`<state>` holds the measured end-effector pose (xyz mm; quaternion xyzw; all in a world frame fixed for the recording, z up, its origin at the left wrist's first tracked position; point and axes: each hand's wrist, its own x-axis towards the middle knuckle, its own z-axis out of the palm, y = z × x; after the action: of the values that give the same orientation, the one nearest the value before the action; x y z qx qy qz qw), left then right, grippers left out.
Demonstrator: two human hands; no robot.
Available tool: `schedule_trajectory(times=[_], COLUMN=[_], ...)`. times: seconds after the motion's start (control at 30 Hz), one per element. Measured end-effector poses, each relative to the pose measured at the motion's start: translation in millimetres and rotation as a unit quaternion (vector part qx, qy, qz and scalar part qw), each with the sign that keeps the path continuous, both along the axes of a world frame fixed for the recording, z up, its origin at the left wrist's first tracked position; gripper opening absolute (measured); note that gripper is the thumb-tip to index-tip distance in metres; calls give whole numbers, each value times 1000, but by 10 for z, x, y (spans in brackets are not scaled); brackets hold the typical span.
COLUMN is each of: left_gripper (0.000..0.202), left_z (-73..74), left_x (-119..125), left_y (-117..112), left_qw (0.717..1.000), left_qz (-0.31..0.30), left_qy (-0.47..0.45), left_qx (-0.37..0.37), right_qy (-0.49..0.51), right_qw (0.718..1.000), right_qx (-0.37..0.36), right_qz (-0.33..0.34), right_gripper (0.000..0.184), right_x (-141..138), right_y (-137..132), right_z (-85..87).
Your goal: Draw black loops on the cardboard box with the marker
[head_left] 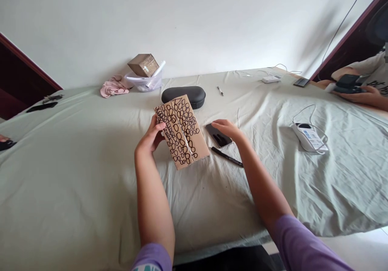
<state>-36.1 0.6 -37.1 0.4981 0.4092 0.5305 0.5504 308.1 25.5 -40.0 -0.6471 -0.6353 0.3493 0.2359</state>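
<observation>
Brown rectangular cardboard box (183, 135), its face covered in black hand-drawn loops, is tilted in your left hand (149, 136), gripped at the edge with your thumb on the drawn face, before a black oblong case (194, 96). Your right hand (229, 129), fingers loosely extended, is at a glossy black phone (220, 137); I cannot tell whether they touch. A slim black marker (226, 157) lies just beside the phone.

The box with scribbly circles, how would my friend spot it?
Look over the big green cloth, in front of the black case. There, the left hand holds the cardboard box. Unlike the brown box on the plastic tub, this one's face is covered in black drawn loops.
</observation>
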Motion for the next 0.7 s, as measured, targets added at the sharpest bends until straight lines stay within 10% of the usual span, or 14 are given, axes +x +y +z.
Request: schedule_trajectory(times=[0.07,0.17,0.27,0.43,0.7], left_gripper=[78,74,67,73,106], left_z=[25,117,239,380,360], left_x=[59,225,396,369,288], left_y=[-37,-154,-251,-187,-196], left_qw=[999,993,992,986,987], left_qz=[12,42,35,148,5], left_qy=[-49,-111,-120,53,139], left_qx=[10,21,-26,-59,-79], right_qy=[151,402,503,511,431], right_qw=[985,888,832,838,888], right_qx=[-72,-193,-218,-191,-147], right_qz=[51,112,80,7,62], right_gripper=[61,74,59,44,69], right_x=[-51,-189,-353,-396,-294], right_y=[-44,-122,-224,-327,-307], right_z=[56,114,197,346,301])
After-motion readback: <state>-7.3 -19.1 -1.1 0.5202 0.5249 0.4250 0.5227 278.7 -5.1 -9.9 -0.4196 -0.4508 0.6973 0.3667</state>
